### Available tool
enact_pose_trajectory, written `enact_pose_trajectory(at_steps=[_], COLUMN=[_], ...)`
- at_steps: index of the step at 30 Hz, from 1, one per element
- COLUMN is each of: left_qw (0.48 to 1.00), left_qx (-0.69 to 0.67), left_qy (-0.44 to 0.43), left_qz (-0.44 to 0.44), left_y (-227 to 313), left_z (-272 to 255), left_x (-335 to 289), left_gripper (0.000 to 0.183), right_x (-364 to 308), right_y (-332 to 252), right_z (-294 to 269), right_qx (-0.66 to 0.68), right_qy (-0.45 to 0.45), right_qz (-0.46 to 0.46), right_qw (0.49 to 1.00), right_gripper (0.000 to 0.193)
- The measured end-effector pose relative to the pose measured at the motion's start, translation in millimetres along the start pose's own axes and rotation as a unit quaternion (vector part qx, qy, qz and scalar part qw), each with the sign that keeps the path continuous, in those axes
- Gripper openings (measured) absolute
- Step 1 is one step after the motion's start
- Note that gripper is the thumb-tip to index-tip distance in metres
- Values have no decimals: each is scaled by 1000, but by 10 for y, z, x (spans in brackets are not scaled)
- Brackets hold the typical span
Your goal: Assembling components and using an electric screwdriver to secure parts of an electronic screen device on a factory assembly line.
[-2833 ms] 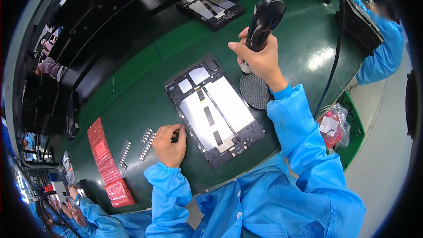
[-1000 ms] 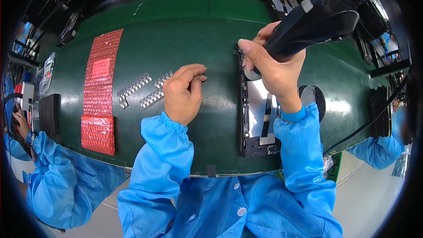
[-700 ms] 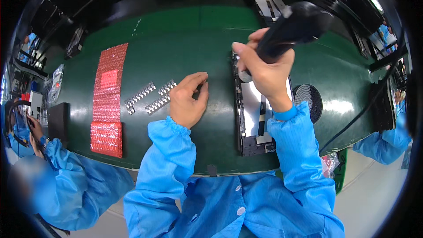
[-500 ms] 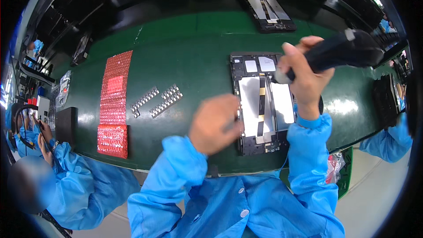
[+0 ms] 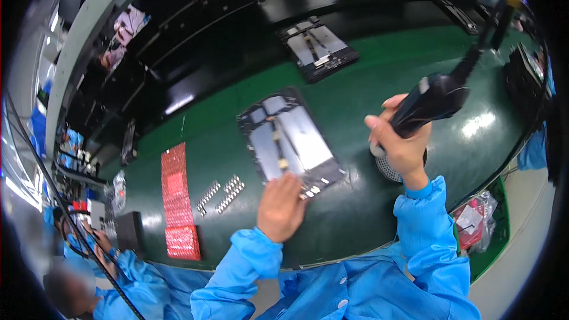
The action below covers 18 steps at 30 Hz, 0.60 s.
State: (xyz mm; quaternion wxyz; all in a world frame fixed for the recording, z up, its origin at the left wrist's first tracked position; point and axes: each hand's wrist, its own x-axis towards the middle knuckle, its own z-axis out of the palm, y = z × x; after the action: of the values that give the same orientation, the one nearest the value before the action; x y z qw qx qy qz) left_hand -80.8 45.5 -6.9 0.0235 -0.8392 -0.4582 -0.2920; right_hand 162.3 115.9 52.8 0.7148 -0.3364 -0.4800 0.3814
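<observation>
So, it's a dark green bench [image 5: 349, 207] bending right across the frame, with black shelving [image 5: 198, 29] behind it at upper left and a co-worker's blue sleeve [image 5: 133, 272] at lower left. A second opened tablet-like unit [image 5: 335, 50] lies near the top centre, and two strips of small metal parts [image 5: 230, 195] sit left of centre, next to some red bubble wrap [image 5: 174, 181].

Container-wise, there's a green bin [image 5: 502, 228] at lower right holding clear plastic bags and a red packet [image 5: 468, 234]. A round perforated disc [image 5: 386, 169] shows partly below the right hand [image 5: 406, 145].

That hand is wrapped around a black handheld tool [image 5: 430, 104], thumb toward the left, tool tilted up to the right. The left hand [image 5: 281, 207] has its fingers together over the lower edge of the main opened unit [image 5: 305, 136], mid-frame, silver panels up. It's blurry, so I can't tell if it's gripping or just resting there.
</observation>
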Motion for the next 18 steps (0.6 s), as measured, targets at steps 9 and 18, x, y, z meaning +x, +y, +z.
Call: enact_pose_trajectory(at_steps=[9, 18], left_qw=[979, 985], left_qx=[182, 93], left_qy=[-12, -120], left_qz=[-92, 80], left_y=[-1673, -910], left_z=[23, 701], left_x=[1027, 1865], left_gripper=[36, 55], right_x=[-219, -255], right_y=[100, 110], right_z=[-16, 32], right_qx=[55, 27], right_qy=[-84, -125], right_qz=[105, 158], right_qw=[989, 979], right_gripper=[24, 32])
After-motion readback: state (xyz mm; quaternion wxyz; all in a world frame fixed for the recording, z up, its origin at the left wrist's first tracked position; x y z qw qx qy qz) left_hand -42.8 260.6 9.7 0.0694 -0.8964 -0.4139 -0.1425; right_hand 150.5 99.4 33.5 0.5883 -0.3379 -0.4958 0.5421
